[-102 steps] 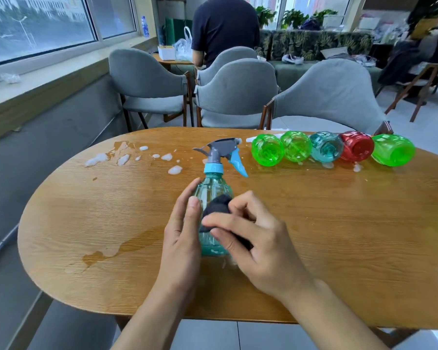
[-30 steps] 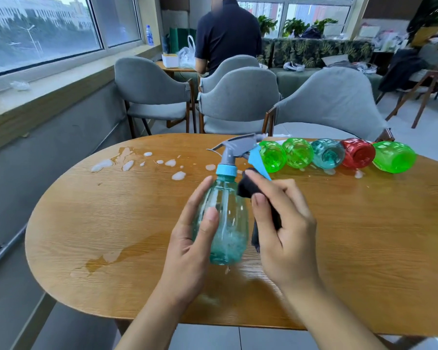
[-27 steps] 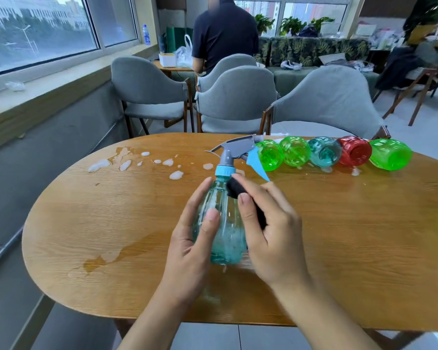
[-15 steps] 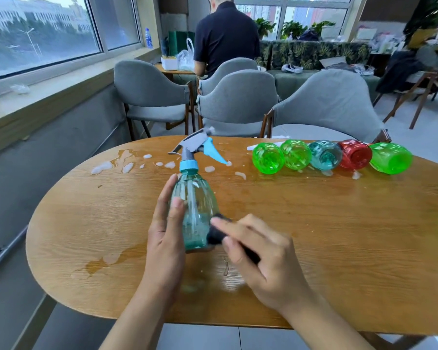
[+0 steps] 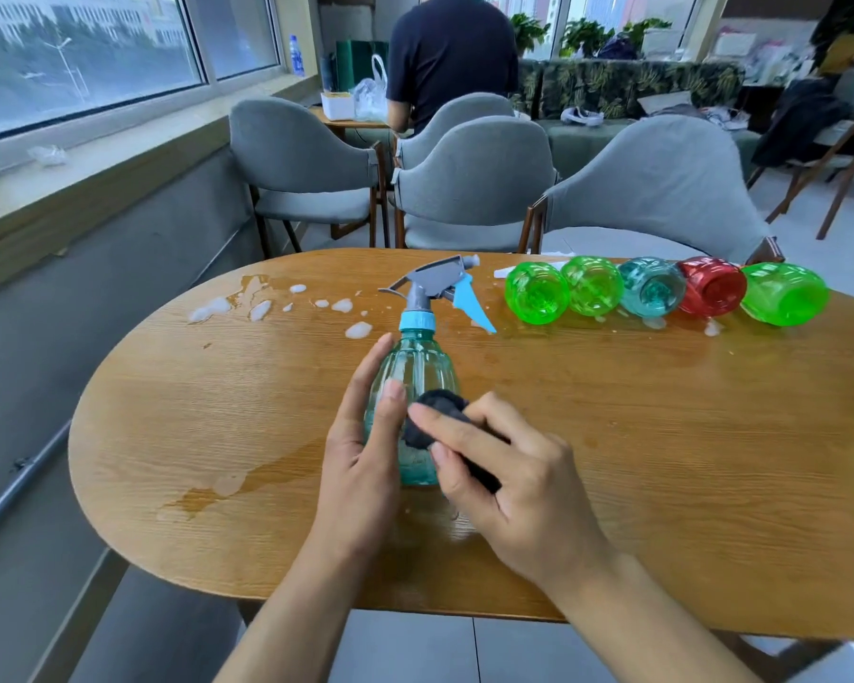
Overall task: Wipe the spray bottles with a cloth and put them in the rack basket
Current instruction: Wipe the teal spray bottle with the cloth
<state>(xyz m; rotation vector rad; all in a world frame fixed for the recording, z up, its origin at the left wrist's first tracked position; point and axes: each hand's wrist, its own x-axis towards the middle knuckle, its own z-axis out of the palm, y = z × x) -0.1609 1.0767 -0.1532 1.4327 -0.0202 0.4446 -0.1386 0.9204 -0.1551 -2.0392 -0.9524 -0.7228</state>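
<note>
Your right hand point(image 5: 518, 490) pinches the dark cloth point(image 5: 437, 421) against the upright teal bottle point(image 5: 417, 382), your left hand point(image 5: 361, 465) curled round its side; push too hard and it could slide on the wet table point(image 5: 661, 460) toward the 5 lying bottles point(image 5: 652, 288).

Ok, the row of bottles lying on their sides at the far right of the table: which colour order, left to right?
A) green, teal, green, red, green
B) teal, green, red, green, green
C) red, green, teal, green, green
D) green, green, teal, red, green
D: the row reads green bottle, green, teal bottle, red bottle, green.
</note>
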